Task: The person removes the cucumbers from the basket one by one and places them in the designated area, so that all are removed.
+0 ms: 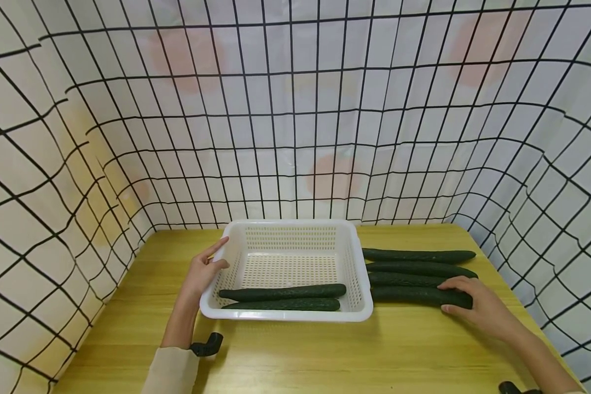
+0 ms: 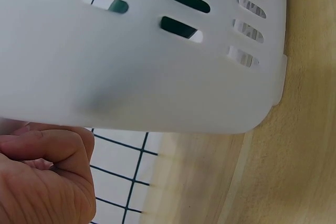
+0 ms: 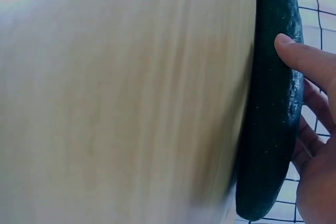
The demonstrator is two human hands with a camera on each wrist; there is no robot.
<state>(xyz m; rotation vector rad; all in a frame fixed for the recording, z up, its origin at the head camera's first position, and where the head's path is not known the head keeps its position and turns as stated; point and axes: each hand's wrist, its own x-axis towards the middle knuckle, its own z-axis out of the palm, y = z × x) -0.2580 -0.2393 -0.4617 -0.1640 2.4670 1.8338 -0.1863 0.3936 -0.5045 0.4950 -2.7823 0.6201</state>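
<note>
A white plastic basket (image 1: 285,316) with slotted walls sits mid-table. Inside it, along the near side, lie two dark green cucumbers (image 1: 283,293). My left hand (image 1: 199,276) grips the basket's left rim, thumb over the inside; the left wrist view shows bent fingers (image 2: 50,145) against the rim. To the right of the basket several more cucumbers (image 1: 418,255) lie side by side. My right hand (image 1: 485,309) holds the right end of the nearest cucumber (image 1: 413,295), with the thumb on its near side. In the right wrist view that cucumber (image 3: 273,103) is between thumb and fingers.
The wooden table (image 1: 285,361) extends in front of the basket and to both sides. White walls with a black grid pattern (image 1: 295,115) enclose it at the back, left and right. A black wrist mount (image 1: 208,345) is at the left forearm.
</note>
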